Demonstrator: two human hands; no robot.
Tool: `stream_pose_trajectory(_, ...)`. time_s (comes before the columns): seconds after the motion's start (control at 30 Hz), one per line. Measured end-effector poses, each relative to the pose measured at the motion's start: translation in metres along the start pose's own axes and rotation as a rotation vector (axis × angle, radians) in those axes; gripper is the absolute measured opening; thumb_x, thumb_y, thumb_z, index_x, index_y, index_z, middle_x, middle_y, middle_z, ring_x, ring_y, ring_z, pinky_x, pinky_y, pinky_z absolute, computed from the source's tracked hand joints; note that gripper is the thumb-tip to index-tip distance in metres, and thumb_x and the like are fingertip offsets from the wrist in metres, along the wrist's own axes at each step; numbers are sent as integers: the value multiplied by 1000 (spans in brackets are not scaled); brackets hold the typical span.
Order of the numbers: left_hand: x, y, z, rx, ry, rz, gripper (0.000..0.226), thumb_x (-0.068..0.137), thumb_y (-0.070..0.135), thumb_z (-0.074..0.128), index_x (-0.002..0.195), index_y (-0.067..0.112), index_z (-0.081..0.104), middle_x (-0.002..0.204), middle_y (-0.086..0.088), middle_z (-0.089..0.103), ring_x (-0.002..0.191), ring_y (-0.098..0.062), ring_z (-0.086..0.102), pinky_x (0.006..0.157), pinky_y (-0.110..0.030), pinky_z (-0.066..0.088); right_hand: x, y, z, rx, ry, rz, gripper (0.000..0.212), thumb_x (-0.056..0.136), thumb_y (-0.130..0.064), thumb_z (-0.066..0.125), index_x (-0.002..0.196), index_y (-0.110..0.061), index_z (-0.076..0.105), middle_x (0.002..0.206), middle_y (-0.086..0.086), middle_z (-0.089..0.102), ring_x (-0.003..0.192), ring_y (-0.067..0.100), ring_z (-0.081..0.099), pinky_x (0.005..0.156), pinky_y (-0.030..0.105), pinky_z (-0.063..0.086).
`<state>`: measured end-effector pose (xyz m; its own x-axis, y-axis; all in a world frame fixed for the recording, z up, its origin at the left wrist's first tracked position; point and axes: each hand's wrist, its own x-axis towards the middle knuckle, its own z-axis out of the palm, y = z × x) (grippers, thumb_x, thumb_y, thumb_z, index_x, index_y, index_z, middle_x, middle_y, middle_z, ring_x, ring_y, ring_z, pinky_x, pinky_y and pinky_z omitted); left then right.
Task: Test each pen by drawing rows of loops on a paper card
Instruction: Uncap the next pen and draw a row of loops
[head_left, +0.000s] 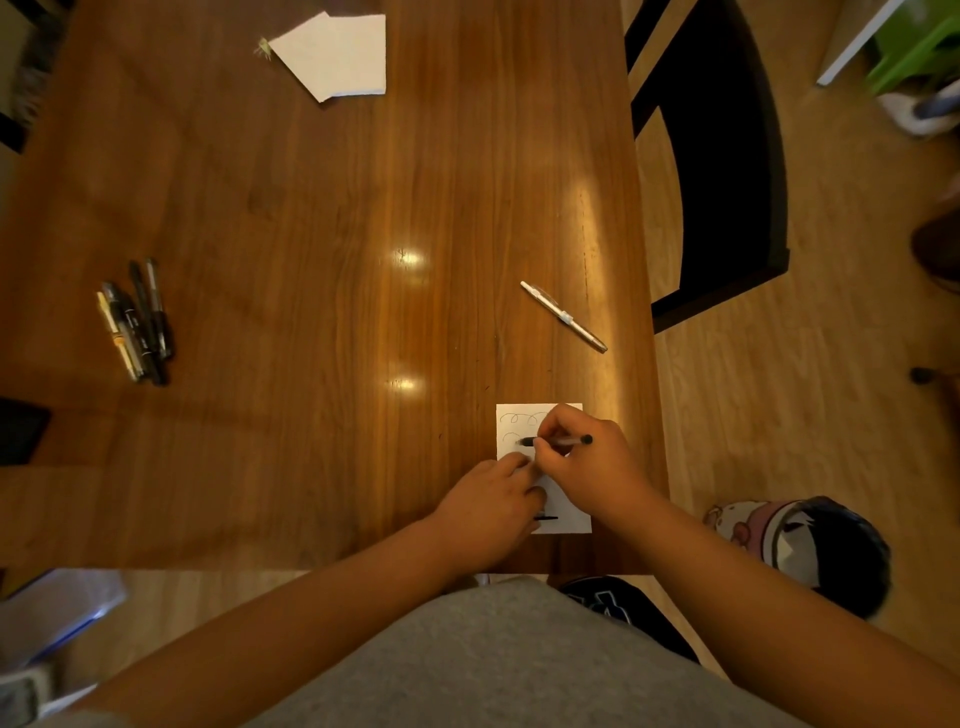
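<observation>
Drawing loops at the table's (337, 218) right edge
Right hand (589, 470) is pinching the pen (566, 441); left hand (488, 512), seemingly loose-fingered, is pressing the card (511, 427).

Warm, dim light from overhead leaves two small hard glare spots mid-frame on the glossy table (311, 208), with a broader sheen to their right. The white paper card (571, 514) at lower centre reads fairly sharp, while the wide lens bows the frame edges and the lower left corner smears into blur.
</observation>
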<state>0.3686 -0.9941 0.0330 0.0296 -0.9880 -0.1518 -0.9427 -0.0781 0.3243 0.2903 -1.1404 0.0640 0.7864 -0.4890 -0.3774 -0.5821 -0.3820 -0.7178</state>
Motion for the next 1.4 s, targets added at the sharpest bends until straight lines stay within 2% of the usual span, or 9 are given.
stream_pose_trajectory(0.13, 0, 0, 0, 7, -6, 2, 26, 90, 36, 60, 104, 16, 66, 119, -7, 59, 106, -21, 52, 78, -36, 48, 1, -1, 1, -6, 21, 4, 19, 90, -26, 66, 82, -36, 51, 87, -16, 58, 73, -4, 53, 59, 12, 46)
stream_pose_trajectory(0.3, 1, 1, -1, 36, -38, 12, 28, 94, 36, 53, 111, 16, 63, 136, -8, 51, 118, -26, 48, 84, -39, 46, 2, 2, -3, 30, 56, 28, 11, 92, -25, 65, 87, -26, 54, 97, -12, 60, 83, 2, 57, 47, 6, 44)
stream_pose_trajectory(0.4, 2, 2, -2, 48, -52, 9, 32, 97, 37, 49, 115, 14, 61, 144, -10, 46, 126, -28, 43, 92, -42, 43, 0, 5, -7, 50, 60, 45, 10, 92, -24, 64, 89, -23, 55, 101, -10, 62, 88, 6, 59, 48, 6, 44)
stream_pose_trajectory(0.6, 4, 6, -1, 32, -66, 4, 39, 98, 38, 45, 121, 11, 61, 150, -13, 38, 138, -29, 31, 110, -43, 31, -4, 8, -14, 32, 83, 63, 15, 91, -23, 65, 84, -29, 53, 93, -13, 60, 76, -3, 56, 56, 12, 48)
stream_pose_trajectory(0.83, 4, 6, -1, 20, -103, 7, 38, 99, 38, 42, 125, 14, 56, 155, -9, 29, 139, -30, 29, 107, -44, 33, -9, 7, -15, 43, 84, 73, 24, 89, -21, 66, 77, -34, 50, 84, -11, 62, 74, 5, 59, 57, 16, 47)
stream_pose_trajectory(1.0, 7, 8, -1, 42, -87, 3, 37, 97, 41, 45, 117, 15, 61, 147, -9, 39, 134, -31, 33, 102, -46, 36, -9, 7, -12, 25, 66, 79, 16, 90, -23, 66, 82, -30, 54, 86, -17, 59, 75, -4, 56, 55, 8, 42)
stream_pose_trajectory(1.13, 6, 8, -1, 28, -40, 56, 36, 96, 38, 47, 114, 12, 64, 139, -12, 48, 127, -26, 40, 103, -41, 38, -7, 6, -10, 34, 68, 51, 13, 91, -23, 66, 85, -29, 55, 87, -13, 62, 77, -1, 58, 57, 10, 43)
stream_pose_trajectory(1.3, 9, 11, -2, -8, -54, 36, 37, 98, 38, 44, 116, 11, 62, 140, -14, 46, 127, -26, 40, 102, -41, 38, -7, 4, -10, 37, 78, 65, 18, 91, -25, 66, 83, -33, 52, 83, -23, 55, 74, -4, 56, 49, 5, 40)
stream_pose_trajectory(1.4, 11, 11, -4, -5, -73, 34, 36, 98, 37, 44, 117, 12, 61, 142, -13, 43, 126, -26, 40, 97, -40, 40, -6, 5, -13, 39, 98, 69, 21, 90, -24, 66, 79, -34, 50, 81, -20, 57, 72, -3, 57, 46, 6, 40)
